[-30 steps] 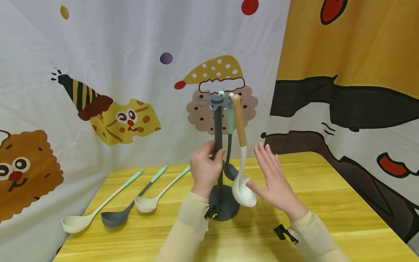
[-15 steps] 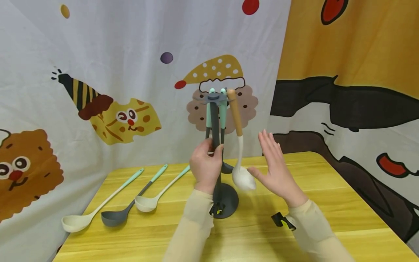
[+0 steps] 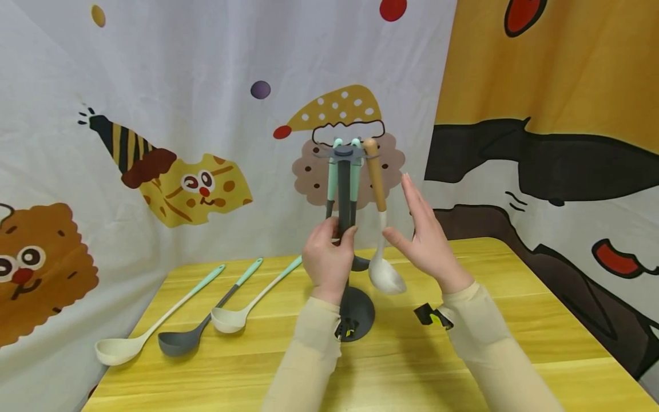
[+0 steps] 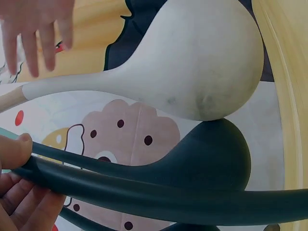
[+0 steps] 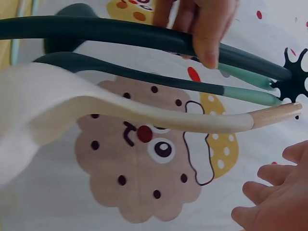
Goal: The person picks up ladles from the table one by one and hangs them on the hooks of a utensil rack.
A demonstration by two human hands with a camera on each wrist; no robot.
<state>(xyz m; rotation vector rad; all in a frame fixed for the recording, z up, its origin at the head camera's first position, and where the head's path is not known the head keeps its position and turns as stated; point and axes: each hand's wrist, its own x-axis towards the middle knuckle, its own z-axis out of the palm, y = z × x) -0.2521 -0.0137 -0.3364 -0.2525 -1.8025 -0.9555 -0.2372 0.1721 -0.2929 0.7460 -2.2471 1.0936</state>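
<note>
My left hand grips the dark pole of an upright utensil stand, thumb on one side and fingers on the other. From the stand's clawed top hangs a white ladle with a wooden handle, bowl down, on the right side. Two dark ladles with mint handles hang behind the pole; the left hand partly hides them. My right hand is raised with fingers straight beside the white ladle, holding nothing. In the right wrist view, its fingertips show apart from the wooden handle.
Left of the stand, a cream ladle, a dark ladle and a smaller cream ladle lie on the wooden table. The stand's round base rests on the table. A cartoon-printed curtain hangs behind.
The stand's top has shifted and turned slightly, so both mint handles now show beside the pole. The white ladle has swung, its bowl now higher in view. My right hand has risen, still open.
</note>
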